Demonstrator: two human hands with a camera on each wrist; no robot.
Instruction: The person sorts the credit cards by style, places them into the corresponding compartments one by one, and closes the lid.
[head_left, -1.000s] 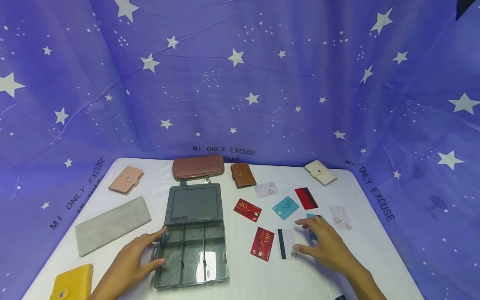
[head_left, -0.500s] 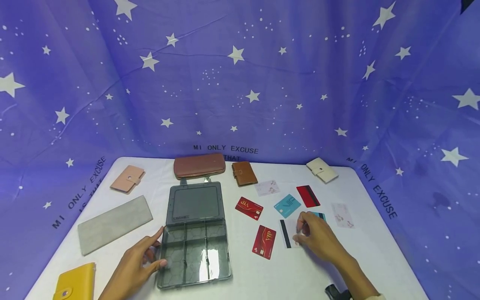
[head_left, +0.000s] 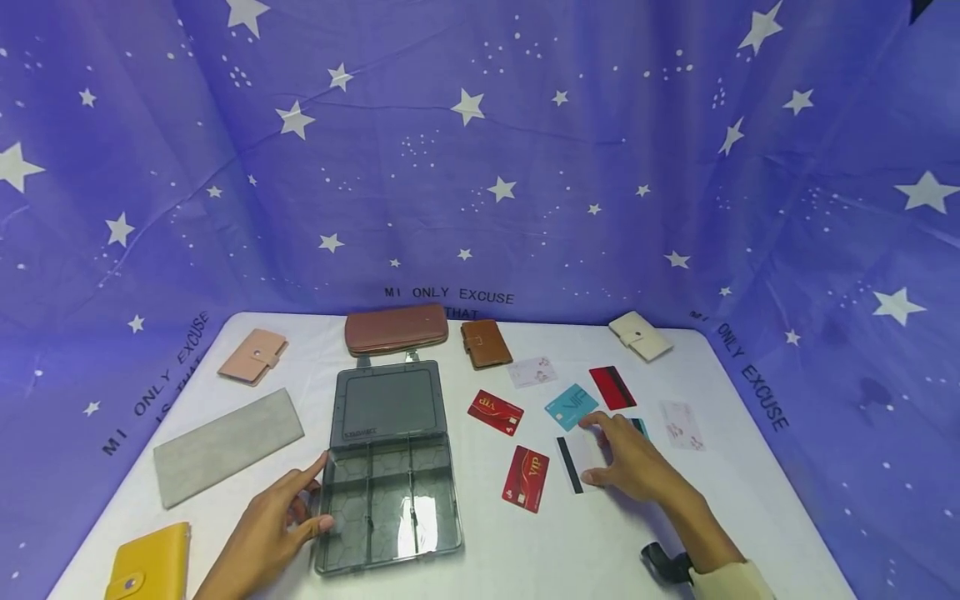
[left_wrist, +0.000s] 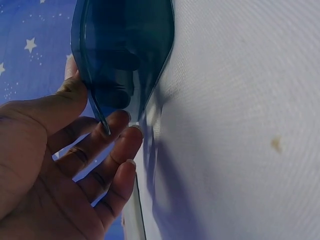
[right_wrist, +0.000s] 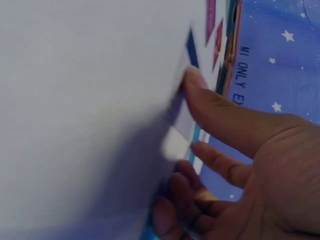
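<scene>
My left hand (head_left: 270, 525) rests at the left side of a grey see-through divided box (head_left: 390, 500), its lid folded back. Thumb and index finger touch the side rim; the other fingers bend loosely beside the wall. In the left wrist view the thumb lies over the rim of the box (left_wrist: 125, 45), the fingers near a latch. My right hand (head_left: 630, 458) is over a white card (head_left: 588, 462) with a black stripe lying on the table. Its thumb touches the card and the index finger reaches past the top edge, fingers spread. A blue card (head_left: 639, 428) is partly hidden behind this hand.
Red VIP cards (head_left: 526, 479), a blue VIP card (head_left: 572, 406), a red striped card (head_left: 612, 387) and pale patterned cards (head_left: 682, 425) lie around. Wallets stand about: brown (head_left: 486, 343), cream (head_left: 641, 336), maroon (head_left: 397, 329), pink (head_left: 253, 356), grey (head_left: 228, 447), yellow (head_left: 150, 562).
The white card has slid a little away from me with my right hand. That hand's fingers drew together, then spread again. My left hand stays at the box, its lower fingers more bent.
</scene>
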